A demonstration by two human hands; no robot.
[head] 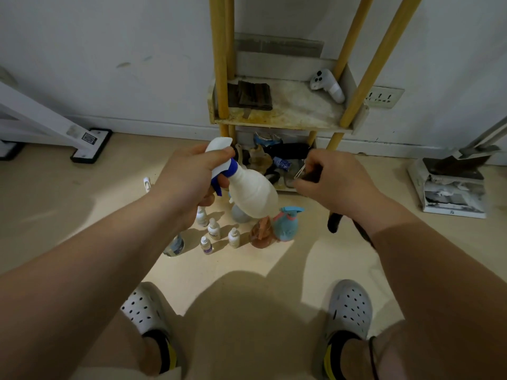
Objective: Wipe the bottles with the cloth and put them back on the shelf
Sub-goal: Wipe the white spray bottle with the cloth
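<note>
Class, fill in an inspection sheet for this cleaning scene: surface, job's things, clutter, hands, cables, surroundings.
Surface: beige floor, shadowed.
Job's things: white spray bottle held tilted; small dropper bottles, blue spray bottle and orange bottle on the floor; stained shelf.
Clutter: folded dark cloth, white controller on the shelf.
Hands: left hand grips the spray bottle; right hand holds a dark cloth.
Cables: nothing seen.
Surroundings: wall socket, dustpan.

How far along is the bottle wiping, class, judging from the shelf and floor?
Done: nothing visibly; the shelf carries no bottles. In hand: the left hand grips the white spray bottle, and the right hand holds the dark cloth. Left: the blue sprayer, brown bottle and small dropper bottles stand on the floor.
</note>
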